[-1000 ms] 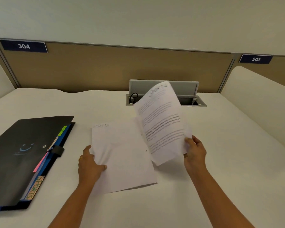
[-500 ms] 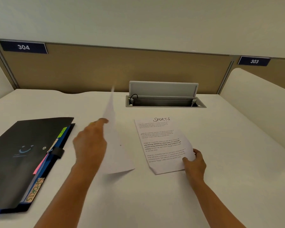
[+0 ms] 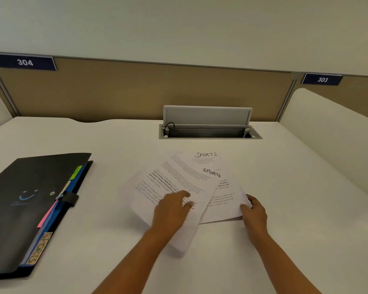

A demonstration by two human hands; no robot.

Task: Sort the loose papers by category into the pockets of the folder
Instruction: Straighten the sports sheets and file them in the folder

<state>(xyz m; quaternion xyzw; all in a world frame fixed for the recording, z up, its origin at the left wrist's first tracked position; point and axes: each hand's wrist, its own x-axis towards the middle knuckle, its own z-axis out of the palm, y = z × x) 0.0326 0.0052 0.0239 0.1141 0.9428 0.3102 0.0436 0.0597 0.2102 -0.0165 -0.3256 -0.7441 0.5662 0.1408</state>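
Two sheets: left hand [image 3: 170, 211] (blurred, grip unclear) atop upper sheet [image 3: 179, 177]; right hand [image 3: 254, 213] pinches half-hidden lower sheet [image 3: 223, 200].

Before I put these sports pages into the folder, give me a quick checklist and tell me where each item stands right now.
1. Both headings read SPORTS, upper sheet and lower sheet: ok.
2. Sheets squared together: not ok, upper lies tilted across lower.
3. Black folder open: not ok, cover shut, strap across its edge.
4. SPORTS tab located, near end of folder: ok.
5. Grip: left hand rests on upper sheet, right hand pinches lower sheet's corner: ok.
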